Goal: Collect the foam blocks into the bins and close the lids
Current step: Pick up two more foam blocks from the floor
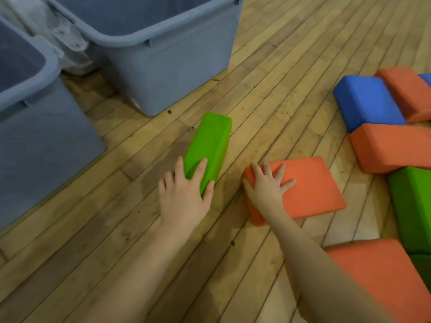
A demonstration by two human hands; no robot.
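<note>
A green foam block [210,143] stands on its narrow side on the wooden floor in the middle of the head view. My left hand [184,194] grips its near end, fingers on the left face and thumb on the right. An orange foam block [310,187] lies flat to its right. My right hand [265,185] rests on the orange block's near left corner, fingers spread on top and thumb down its left edge. Two open grey-blue bins stand at the upper left, one bin [163,73] behind the green block and another bin [35,127] at the left edge.
Several more foam blocks lie at the right: a blue block [366,99], an orange block [396,145], a green block [412,206] and an orange block [382,276] under my right forearm. A clear plastic piece [67,38] sits between the bins.
</note>
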